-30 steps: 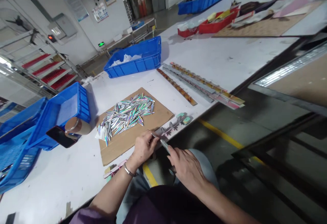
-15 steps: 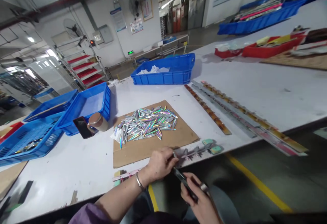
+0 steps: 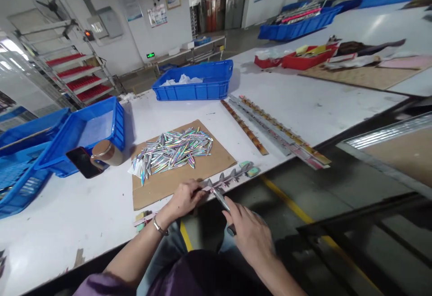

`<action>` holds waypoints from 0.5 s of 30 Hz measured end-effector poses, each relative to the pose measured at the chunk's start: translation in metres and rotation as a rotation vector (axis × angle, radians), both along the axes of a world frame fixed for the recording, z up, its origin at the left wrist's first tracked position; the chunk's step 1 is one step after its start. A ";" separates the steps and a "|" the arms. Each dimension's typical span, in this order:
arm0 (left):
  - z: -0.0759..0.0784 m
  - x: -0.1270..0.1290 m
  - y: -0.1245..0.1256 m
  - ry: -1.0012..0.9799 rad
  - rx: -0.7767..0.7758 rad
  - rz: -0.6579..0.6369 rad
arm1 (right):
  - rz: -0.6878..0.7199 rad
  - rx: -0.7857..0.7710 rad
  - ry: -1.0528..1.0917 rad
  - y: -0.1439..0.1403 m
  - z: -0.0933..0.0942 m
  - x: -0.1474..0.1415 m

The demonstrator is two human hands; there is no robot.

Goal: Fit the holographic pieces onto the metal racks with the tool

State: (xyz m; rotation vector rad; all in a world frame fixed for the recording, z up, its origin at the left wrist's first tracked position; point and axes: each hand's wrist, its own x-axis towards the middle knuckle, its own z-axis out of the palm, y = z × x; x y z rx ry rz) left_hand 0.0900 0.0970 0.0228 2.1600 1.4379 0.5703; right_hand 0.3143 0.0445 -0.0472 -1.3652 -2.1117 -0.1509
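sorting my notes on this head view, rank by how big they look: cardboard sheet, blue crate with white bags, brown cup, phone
1. cardboard sheet
2. blue crate, though it sits farther away
3. brown cup and phone look alike, unranked

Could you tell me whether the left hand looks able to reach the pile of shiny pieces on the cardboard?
Probably yes: the left hand rests at the cardboard's near edge, with only bare cardboard before the pile.

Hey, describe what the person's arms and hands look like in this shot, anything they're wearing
Both forearms are bare, with no gloves on the left hand or the right hand. A thin silver bracelet circles the left wrist. A purple sleeve shows on the left upper arm at the bottom edge of the picture. The right wrist carries nothing that can be seen.
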 end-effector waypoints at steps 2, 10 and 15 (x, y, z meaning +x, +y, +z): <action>-0.001 0.001 -0.001 -0.002 0.000 0.018 | -0.007 0.045 -0.095 0.001 0.003 -0.004; -0.004 0.004 -0.004 0.024 -0.015 0.012 | -0.013 -0.143 0.066 -0.002 -0.018 -0.006; -0.003 0.002 -0.008 0.000 -0.026 -0.006 | 0.114 -0.643 0.785 0.001 -0.041 -0.011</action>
